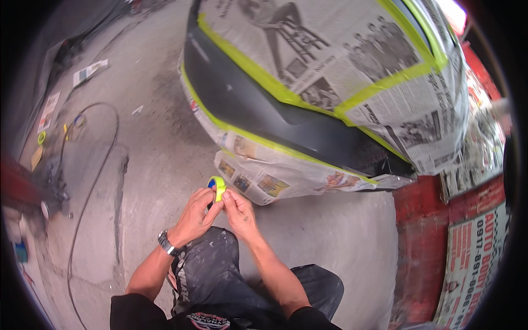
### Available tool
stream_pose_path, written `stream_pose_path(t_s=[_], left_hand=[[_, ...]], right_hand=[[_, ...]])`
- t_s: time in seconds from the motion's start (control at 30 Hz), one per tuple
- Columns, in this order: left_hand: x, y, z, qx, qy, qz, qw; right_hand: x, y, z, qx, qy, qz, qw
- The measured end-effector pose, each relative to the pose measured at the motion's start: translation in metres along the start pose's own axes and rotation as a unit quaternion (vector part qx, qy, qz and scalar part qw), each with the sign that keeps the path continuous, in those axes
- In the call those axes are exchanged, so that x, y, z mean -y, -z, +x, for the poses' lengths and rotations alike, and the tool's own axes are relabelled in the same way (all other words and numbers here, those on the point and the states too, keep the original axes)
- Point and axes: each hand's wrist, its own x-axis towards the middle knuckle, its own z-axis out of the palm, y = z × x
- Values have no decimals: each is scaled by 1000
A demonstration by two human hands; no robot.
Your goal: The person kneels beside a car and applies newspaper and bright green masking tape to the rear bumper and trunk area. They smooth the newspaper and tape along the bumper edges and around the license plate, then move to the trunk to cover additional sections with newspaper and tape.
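Observation:
A roll of lime-green masking tape (219, 189) with a blue inner core is held up between my hands, above my bent knee. My left hand (197, 212), with a metal watch on its wrist, grips the roll from the left. The thumb and fingers of my right hand (239, 212) pinch at the roll's right side. Just beyond is a dark grey car panel (268, 111), probably a bumper. Newspaper sheets (305, 53) cover the areas around it, fixed with lime-green tape strips (255, 74). More newspaper (272, 175) hangs along its lower edge, close to my right hand.
A thin hose or cable (93, 177) curves over the concrete floor (165, 148) at left. Tape rolls (79, 120) and paper scraps (90, 73) lie farther off. A red wall (416, 239) and a printed signboard (470, 264) stand at right.

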Motion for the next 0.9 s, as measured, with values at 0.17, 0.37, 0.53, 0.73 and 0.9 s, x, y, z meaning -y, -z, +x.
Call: stream_pose_path(t_s=[0.17, 0.37, 0.53, 0.73, 0.9], left_hand=[[16, 11, -8, 29, -26, -2, 999], [30, 21, -12, 84, -49, 53, 994], [90, -4, -27, 16, 13, 72, 997], [180, -21, -57, -279, 296, -287, 868], [133, -41, -16, -195, 256, -436, 840]], right_hand=[[48, -2, -1, -53, 114, -205, 971], [42, -5, 1, -19, 214, -292, 932], [20, -13, 1, -17, 165, -295, 941], [25, 31, 30, 25, 109, -305, 946], [-13, 56, 95, 190, 117, -428, 876]])
